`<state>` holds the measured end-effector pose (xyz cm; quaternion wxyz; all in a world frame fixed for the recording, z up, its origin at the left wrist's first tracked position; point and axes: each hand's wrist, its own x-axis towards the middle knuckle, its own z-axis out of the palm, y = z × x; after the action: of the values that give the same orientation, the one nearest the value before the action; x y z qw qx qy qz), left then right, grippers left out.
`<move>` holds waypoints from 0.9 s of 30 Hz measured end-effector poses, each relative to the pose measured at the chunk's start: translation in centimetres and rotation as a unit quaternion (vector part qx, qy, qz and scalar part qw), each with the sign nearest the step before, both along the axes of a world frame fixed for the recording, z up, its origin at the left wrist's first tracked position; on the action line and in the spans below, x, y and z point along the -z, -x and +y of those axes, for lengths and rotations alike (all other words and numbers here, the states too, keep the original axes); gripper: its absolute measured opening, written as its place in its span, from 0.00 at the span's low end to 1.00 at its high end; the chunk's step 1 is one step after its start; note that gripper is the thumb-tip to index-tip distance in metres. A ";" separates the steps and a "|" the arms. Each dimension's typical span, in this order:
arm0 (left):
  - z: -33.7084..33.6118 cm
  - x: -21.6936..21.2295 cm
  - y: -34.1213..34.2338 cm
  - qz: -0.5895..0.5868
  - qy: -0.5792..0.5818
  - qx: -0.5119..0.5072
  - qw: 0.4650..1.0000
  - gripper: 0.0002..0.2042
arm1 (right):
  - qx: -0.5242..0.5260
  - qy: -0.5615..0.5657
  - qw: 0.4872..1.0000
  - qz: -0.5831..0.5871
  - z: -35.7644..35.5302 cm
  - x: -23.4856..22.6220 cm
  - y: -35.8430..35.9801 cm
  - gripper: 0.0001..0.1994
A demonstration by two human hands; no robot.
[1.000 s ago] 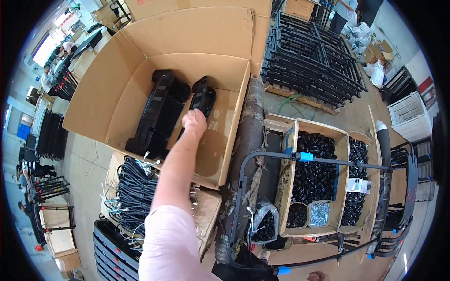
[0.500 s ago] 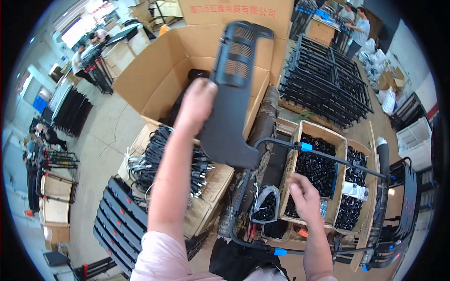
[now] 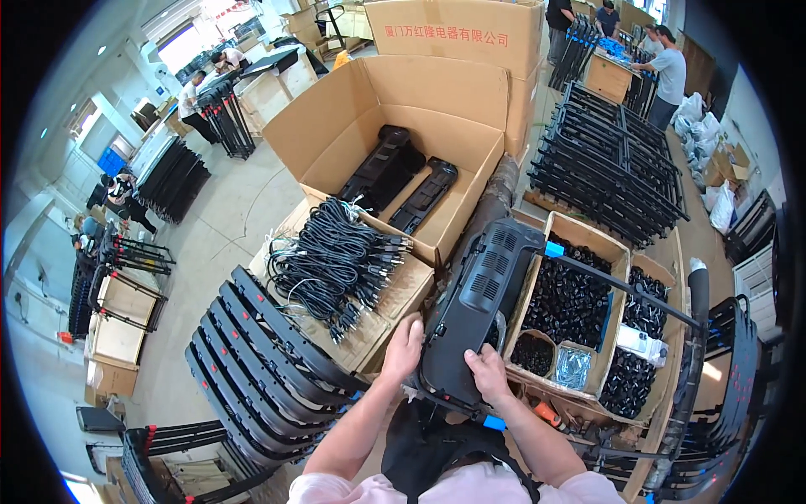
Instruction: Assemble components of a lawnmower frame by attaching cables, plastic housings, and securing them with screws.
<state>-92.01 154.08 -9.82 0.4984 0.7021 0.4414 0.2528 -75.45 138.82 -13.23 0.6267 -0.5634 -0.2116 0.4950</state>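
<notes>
A black plastic cover with slotted vents at its far end lies in front of me over a thin black tube frame with blue bands. My left hand is at the cover's left edge, thumb side up, part of its fingers hidden. On the right edge, near the close end, my right hand grips with the thumb on top and the fingers out of sight underneath. Inside the open cardboard box beyond lie more black plastic covers.
Black cables are heaped on a wooden surface to the left, beside stacked black curved parts. Right of the cover stand wooden trays of small black parts, with a bag of screws. Black frames are stacked behind; several people work farther off.
The cover has come down from above the box onto the frame, closer to me. My left hand moved down with it, and my right hand has taken hold of its right edge.
</notes>
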 end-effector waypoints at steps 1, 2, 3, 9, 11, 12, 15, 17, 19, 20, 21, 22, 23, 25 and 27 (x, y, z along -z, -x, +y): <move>-1.6 0.3 0.8 0.012 0.000 -0.025 1.000 0.25 | -0.011 0.012 0.999 -0.048 -0.3 -0.6 0.3 0.17; -2.8 0.5 1.4 0.024 0.000 -0.049 0.998 0.25 | -0.009 0.012 0.999 -0.047 -0.3 -0.8 0.5 0.17; -3.8 0.8 1.7 0.025 0.000 -0.047 0.999 0.25 | -0.018 0.021 0.999 -0.044 -0.4 -1.0 0.8 0.17; -6.9 3.5 3.1 0.098 -0.123 -0.003 0.988 0.25 | -0.041 0.104 0.982 -0.152 -0.3 0.6 1.4 0.19; -7.3 3.8 2.9 0.102 -0.131 -0.002 0.986 0.25 | -0.048 0.106 0.976 -0.184 -0.6 0.6 0.9 0.19; -7.4 3.9 2.8 0.107 -0.139 -0.005 0.984 0.25 | -0.047 0.109 0.976 -0.182 -0.8 0.6 0.9 0.19; -7.5 4.3 3.0 0.085 -0.116 -0.010 0.990 0.25 | -0.039 0.087 0.988 -0.124 -0.7 -1.0 1.5 0.19; -7.5 4.3 3.1 0.071 -0.102 -0.008 0.992 0.25 | -0.033 0.092 0.986 -0.137 -0.8 -0.4 1.5 0.19; -7.9 3.1 3.2 0.034 -0.049 -0.006 0.998 0.26 | -0.050 0.126 0.975 -0.175 -1.2 0.5 0.7 0.19; -8.4 2.9 4.2 0.023 -0.036 -0.023 0.999 0.25 | -0.059 0.134 0.974 -0.172 -1.4 1.7 -0.1 0.18; -9.3 2.5 5.9 0.040 0.000 -0.052 0.998 0.23 | -0.029 0.111 0.984 -0.137 -2.6 2.7 -0.9 0.16; -10.2 2.5 8.6 0.059 0.033 -0.086 0.994 0.21 | -0.002 0.085 0.991 -0.101 -2.9 2.4 -1.8 0.14; -11.2 3.3 11.8 0.114 -0.007 -0.070 0.991 0.18 | 0.013 0.069 0.992 -0.100 -3.8 2.3 -3.2 0.13; -15.9 11.6 23.7 -0.008 0.100 -0.106 0.989 0.10 | 0.034 0.038 0.994 -0.096 -4.7 0.0 -5.1 0.10; -20.2 9.2 26.0 0.426 0.068 -0.075 0.899 0.15 | 0.079 0.053 0.992 -0.081 -7.7 -1.8 -8.0 0.10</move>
<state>-118.01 133.89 -19.04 0.2893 0.6719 0.6787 -0.0646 -67.50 131.08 -11.41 0.6137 -0.6493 -0.1901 0.4068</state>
